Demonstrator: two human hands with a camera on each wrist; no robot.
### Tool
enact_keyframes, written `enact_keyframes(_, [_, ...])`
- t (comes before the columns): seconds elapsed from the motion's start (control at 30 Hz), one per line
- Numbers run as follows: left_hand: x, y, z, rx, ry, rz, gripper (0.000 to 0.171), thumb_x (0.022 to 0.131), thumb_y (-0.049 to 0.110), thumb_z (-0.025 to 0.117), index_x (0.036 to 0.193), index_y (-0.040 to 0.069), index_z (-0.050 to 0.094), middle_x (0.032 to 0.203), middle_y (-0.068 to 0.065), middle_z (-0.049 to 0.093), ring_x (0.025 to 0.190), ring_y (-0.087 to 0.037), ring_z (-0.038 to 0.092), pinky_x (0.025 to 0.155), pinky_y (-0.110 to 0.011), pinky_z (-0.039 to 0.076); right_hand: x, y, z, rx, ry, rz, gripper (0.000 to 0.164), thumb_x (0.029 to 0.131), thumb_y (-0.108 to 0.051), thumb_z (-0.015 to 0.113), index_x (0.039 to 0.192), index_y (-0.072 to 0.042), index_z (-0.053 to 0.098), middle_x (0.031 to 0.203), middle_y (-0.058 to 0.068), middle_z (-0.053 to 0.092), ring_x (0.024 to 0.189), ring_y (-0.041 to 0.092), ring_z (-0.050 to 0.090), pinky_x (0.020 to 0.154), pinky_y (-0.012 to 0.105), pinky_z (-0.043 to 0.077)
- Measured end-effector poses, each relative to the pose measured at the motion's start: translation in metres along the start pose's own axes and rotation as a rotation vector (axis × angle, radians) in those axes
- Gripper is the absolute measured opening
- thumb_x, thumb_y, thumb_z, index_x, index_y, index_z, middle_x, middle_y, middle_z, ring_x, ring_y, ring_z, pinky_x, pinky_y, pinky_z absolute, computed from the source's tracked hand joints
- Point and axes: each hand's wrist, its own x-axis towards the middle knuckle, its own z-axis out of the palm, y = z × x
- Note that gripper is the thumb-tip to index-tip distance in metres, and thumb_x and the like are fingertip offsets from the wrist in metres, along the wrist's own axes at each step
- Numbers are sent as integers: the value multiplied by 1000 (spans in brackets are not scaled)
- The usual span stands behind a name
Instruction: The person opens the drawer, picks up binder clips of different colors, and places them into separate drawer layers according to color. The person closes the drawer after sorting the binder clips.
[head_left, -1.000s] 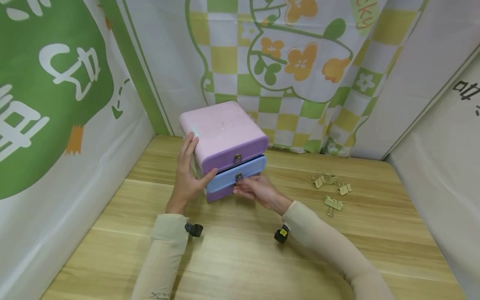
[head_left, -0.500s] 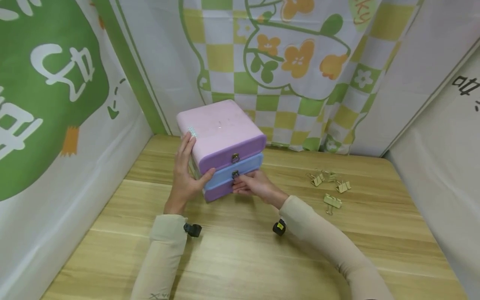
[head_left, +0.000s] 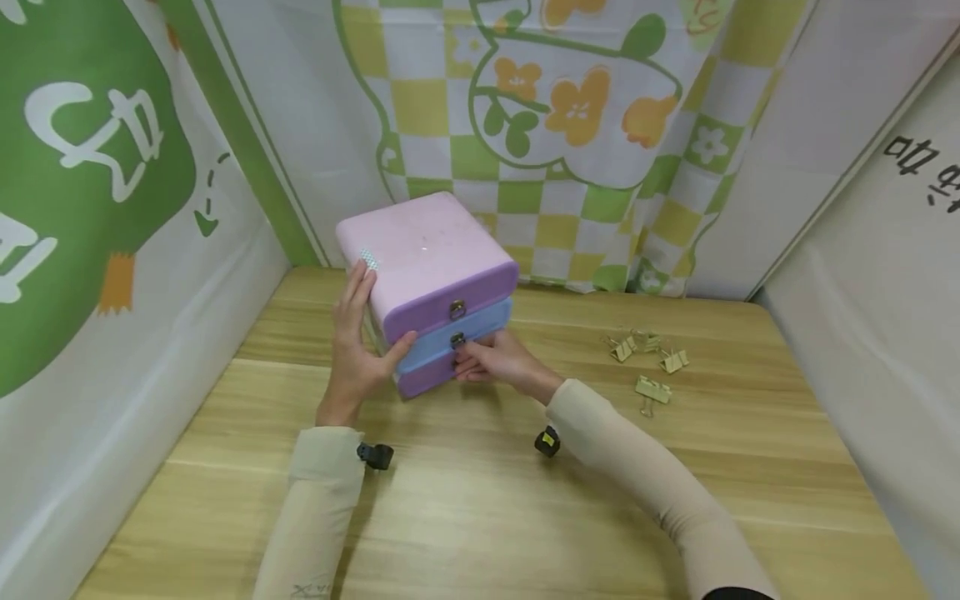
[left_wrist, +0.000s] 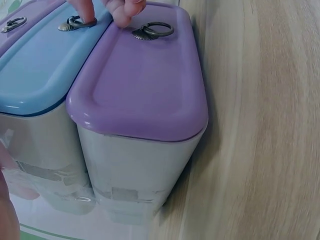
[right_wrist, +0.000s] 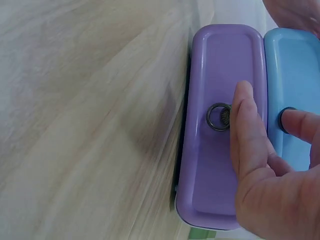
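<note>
A small three-drawer storage box (head_left: 427, 250) has a pink top and purple, blue and purple drawer fronts, each with a ring pull. My left hand (head_left: 355, 362) steadies its left side, fingers extended along the wall and thumb on the front edge. My right hand (head_left: 502, 365) is at the front. Its thumb tip sits in the ring pull (right_wrist: 283, 121) of the blue middle drawer (right_wrist: 295, 57), while straight fingers lie by the bottom purple drawer (left_wrist: 145, 80). All the drawer fronts look flush. The left fingers are mostly out of the wrist view.
Several binder clips (head_left: 654, 389) lie on the wooden table (head_left: 465, 500) right of the box. A patterned curtain (head_left: 525, 200) hangs close behind. Printed fabric walls stand at left and right. A small camera is on each wrist.
The blue drawer, standing slightly out one second ago, has gone in flush as my right hand moved toward the box. My left hand has stayed on the box's side. The head view has shifted.
</note>
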Motion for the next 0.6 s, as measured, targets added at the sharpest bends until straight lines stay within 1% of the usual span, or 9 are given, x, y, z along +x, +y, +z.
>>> enact_keyframes(0.1, [4,17,-4,-17,-22,-23,96,68,14,80,151,5,30,162,-13,22,151,-30,17,123,-55,17,-2,0,-1,-2,-23,-34,25,95,-15,57,110,4,61,104,30,68,90,36,72,91,50,56])
enact_keyframes(0.17, [4,25,-8,-43,-48,-71,103,69,10,80,153,5,22,163,-12,15,152,-28,13,123,-57,16,-5,1,-3,-11,-46,-60,26,95,-15,58,115,2,58,109,32,66,92,38,71,90,51,57])
enact_keyframes(0.2, [2,22,-10,-45,-68,-102,107,69,11,81,155,8,17,165,-9,11,153,-24,10,123,-57,16,-5,1,-4,-19,-55,-68,27,95,-15,58,116,2,58,110,33,65,92,38,70,90,51,57])
enact_keyframes(0.27, [-4,13,-14,-44,-114,-185,118,69,16,85,157,17,5,166,1,1,153,-15,5,123,-56,18,-8,5,-6,-46,-63,-70,29,95,-16,59,118,1,57,113,33,64,94,39,69,90,49,57])
enact_keyframes(0.33, [-11,3,-18,-19,-156,-256,125,69,23,87,157,24,-1,165,9,-3,153,-11,3,123,-54,20,-11,6,-8,-90,-53,-55,31,94,-18,61,118,2,60,115,30,64,98,38,69,91,46,58])
enact_keyframes(0.43, [-20,-8,-20,40,-233,-323,126,70,35,86,156,26,-7,164,11,-7,152,-12,3,123,-52,22,-15,6,-12,-136,-27,-34,31,93,-17,61,114,5,63,115,28,65,103,38,68,92,42,58])
enact_keyframes(0.5, [-26,-12,-18,71,-274,-352,126,72,42,83,156,25,-9,164,8,-8,153,-16,3,122,-53,22,-15,6,-13,-157,-10,-26,30,93,-16,61,112,7,64,114,27,66,103,37,68,92,40,58])
enact_keyframes(0.57, [-31,-12,-15,83,-292,-367,125,73,45,81,156,24,-10,164,6,-8,153,-19,4,122,-55,21,-13,7,-14,-169,-1,-26,29,93,-15,61,111,8,65,113,26,66,103,36,68,92,38,58])
enact_keyframes(0.6, [-34,-12,-13,87,-287,-371,124,73,45,81,156,24,-10,164,6,-7,153,-21,4,122,-55,20,-11,8,-13,-175,5,-26,28,93,-15,62,110,7,66,112,25,67,102,36,69,91,37,59])
